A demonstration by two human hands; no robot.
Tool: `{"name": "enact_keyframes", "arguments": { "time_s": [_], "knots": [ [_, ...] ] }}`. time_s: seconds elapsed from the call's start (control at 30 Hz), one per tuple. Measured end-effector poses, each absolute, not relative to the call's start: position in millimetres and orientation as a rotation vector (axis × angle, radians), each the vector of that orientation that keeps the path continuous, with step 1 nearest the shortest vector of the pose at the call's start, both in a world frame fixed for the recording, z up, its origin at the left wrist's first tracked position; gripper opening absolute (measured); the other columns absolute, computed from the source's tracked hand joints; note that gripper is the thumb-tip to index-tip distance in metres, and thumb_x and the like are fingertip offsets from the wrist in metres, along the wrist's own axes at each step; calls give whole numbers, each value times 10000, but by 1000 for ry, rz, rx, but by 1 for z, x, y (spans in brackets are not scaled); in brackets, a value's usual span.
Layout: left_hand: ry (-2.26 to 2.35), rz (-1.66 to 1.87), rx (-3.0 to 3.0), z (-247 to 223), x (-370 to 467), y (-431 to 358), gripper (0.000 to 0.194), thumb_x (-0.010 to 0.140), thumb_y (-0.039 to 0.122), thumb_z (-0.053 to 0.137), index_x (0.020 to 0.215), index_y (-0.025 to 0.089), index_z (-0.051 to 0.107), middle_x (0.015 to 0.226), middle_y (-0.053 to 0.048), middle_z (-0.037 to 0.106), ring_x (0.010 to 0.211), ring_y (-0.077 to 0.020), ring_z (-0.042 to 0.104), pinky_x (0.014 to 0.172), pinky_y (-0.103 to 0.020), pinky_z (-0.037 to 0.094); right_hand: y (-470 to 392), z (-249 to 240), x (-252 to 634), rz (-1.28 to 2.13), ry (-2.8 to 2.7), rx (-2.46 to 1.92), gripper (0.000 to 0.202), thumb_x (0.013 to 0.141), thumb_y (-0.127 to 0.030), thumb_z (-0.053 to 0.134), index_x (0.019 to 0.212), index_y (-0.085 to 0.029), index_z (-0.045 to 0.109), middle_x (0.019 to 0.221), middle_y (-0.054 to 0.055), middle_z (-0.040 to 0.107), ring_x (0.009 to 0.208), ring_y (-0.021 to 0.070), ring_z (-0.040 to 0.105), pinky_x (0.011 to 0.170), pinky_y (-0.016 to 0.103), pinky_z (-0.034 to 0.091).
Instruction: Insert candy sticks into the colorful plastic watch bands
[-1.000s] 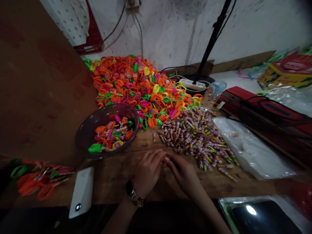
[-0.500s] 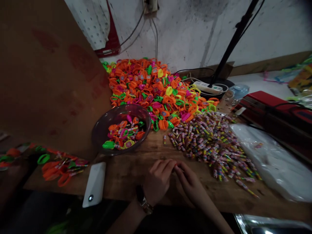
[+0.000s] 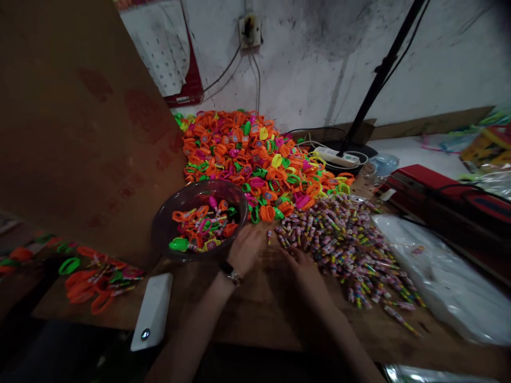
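My left hand, with a dark-banded watch on its wrist, is beside the right rim of a dark translucent bowl. Its fingers point towards the heap of bright plastic toy watches; they are blurred, and I cannot make out anything in them. My right hand reaches to the near left edge of a pile of small tubes in printed wrappers, fingers apart. One loose tube lies between the hands. The bowl contains toy watches and several wrapped tubes.
A large cardboard box stands at the left. A white power bank lies near the table's front edge. At the right are clear plastic bags and a red machine. A power strip sits by a black pole.
My hands were together at the table's front; they have parted and reached forward, the left towards the bowl and toy watches, the right to the tube pile. The view has tilted up slightly.
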State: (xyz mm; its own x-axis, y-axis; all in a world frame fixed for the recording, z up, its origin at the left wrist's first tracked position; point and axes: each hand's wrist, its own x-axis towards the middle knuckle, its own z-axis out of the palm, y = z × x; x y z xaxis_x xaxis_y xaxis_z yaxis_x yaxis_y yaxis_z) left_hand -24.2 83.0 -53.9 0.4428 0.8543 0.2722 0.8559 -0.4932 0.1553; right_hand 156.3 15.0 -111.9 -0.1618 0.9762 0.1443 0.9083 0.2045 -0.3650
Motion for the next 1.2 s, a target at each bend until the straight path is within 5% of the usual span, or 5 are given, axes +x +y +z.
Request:
{"name": "enact_keyframes", "arguments": {
  "time_s": [0.23,0.5,0.77,1.0,1.2],
  "knots": [
    [-2036,-587,-2284,-94,31,163,483,856,73,395,1333,-2,392,1465,-311,214,1325,-399,332,1047,-585,317,61,-111,102,108,-2272,-1893,451,885,-82,389,1307,-168,521,1273,203,531,1097,297,529,822,390,451],
    [-1711,-644,-2600,-110,20,147,291,828,145,543,1114,99,569,1212,-159,565,1301,-270,385,1093,-458,350,44,-116,121,83,-2155,-1954,280,905,-129,381,981,-108,650,926,161,656,866,252,609,750,351,466],
    [-1527,-777,-2701,-104,-5,92,185,802,61,497,926,143,608,1265,-132,506,1259,-253,433,1047,-468,406,25,-150,150,245,-1795,-1622,339,840,-98,329,1022,-143,611,883,130,663,802,218,640,715,322,504],
    [-1830,-1659,-2760,-82,-7,55,72,823,176,538,890,193,555,1202,-99,566,1164,-245,523,1007,-511,410,18,-110,141,815,-1310,-1269,314,834,-375,467,1055,-188,589,956,100,663,865,226,631,739,342,518],
    [-2225,-2633,-2595,-59,3,40,424,794,418,631,1112,186,476,1082,-96,609,983,-203,622,862,-367,514,5,-60,140,1275,-1030,-1055,376,788,-499,584,988,-183,616,698,-2,542,602,134,495,561,255,431]
  ]
}}
